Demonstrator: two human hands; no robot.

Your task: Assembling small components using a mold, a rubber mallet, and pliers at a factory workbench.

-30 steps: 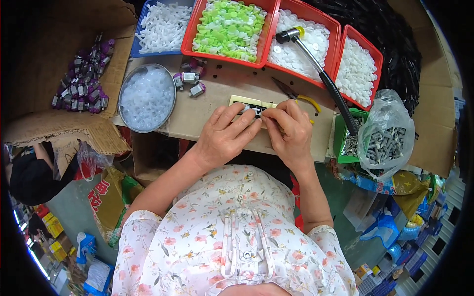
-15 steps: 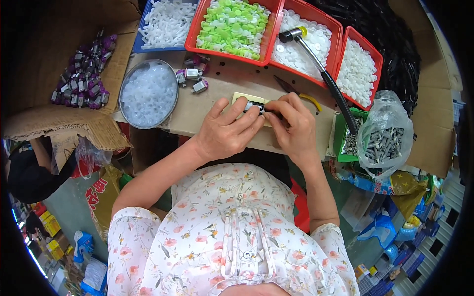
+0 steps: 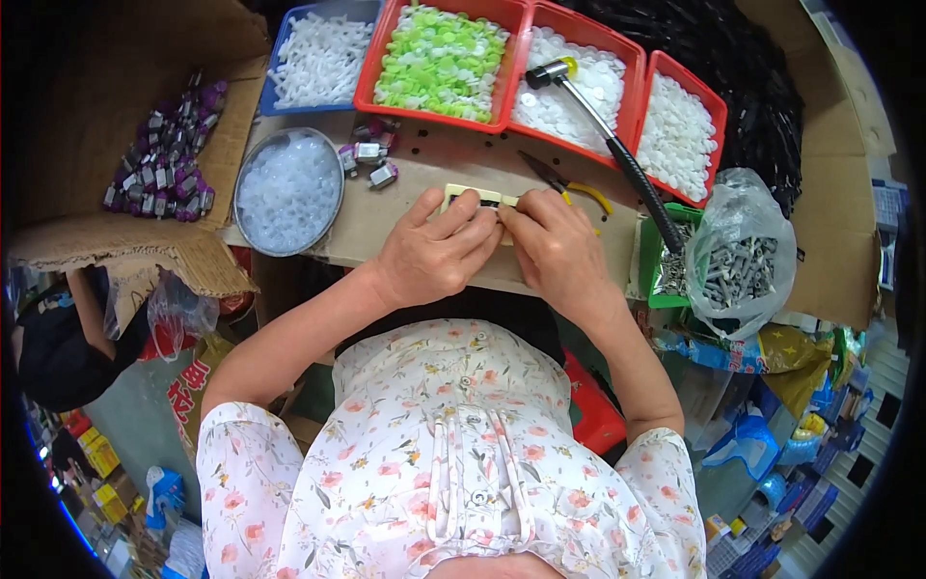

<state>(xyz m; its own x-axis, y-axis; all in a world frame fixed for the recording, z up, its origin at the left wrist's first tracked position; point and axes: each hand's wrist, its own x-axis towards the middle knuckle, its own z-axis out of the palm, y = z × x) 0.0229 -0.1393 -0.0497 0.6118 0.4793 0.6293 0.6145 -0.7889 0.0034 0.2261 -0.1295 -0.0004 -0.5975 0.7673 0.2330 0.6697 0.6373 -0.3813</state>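
Note:
A cream-coloured block (image 3: 475, 190) with a dark slot lies on the table in front of me. Small black and silver parts (image 3: 489, 204) sit in the slot, partly hidden by my fingers. My left hand (image 3: 432, 247) has its fingers bent over the block's left part and near side, holding it. At the block's right end, my right hand (image 3: 559, 249) pinches with thumb and fingertips; what is between them is too covered to make out. Pliers with yellow handles (image 3: 585, 192) lie just behind my right hand. Several small motors with purple ends (image 3: 369, 152) lie behind my left hand.
A round bowl (image 3: 237, 198) of translucent pieces and a cardboard box (image 3: 106, 58) of motors stand left. Trays (image 3: 514, 63) of small plastic parts line the back, a hammer (image 3: 617, 145) lying across them. A green bin (image 3: 648, 275) and a clear bag (image 3: 719, 217) hold metal pieces at right.
My right hand has moved in closer to the left hand, and its fingers cover more of the block's right end. The left hand stays on the block. The whole view has shifted slightly.

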